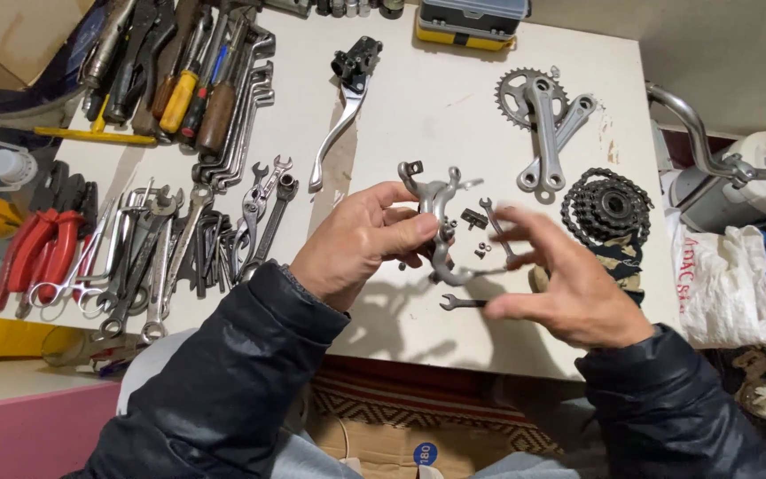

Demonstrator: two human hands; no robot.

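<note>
My left hand grips a silver bicycle brake caliper and holds it above the white table. My right hand hovers just right of the caliper with its fingers spread and blurred, holding nothing. Under the hands lie a small flat wrench, a thin spanner and a few small nuts and a brake pad.
A brake lever, a chainring with crank arms and a black freewheel cog set lie on the table. Many spanners, red pliers and screwdrivers crowd the left side. A handlebar juts in at right.
</note>
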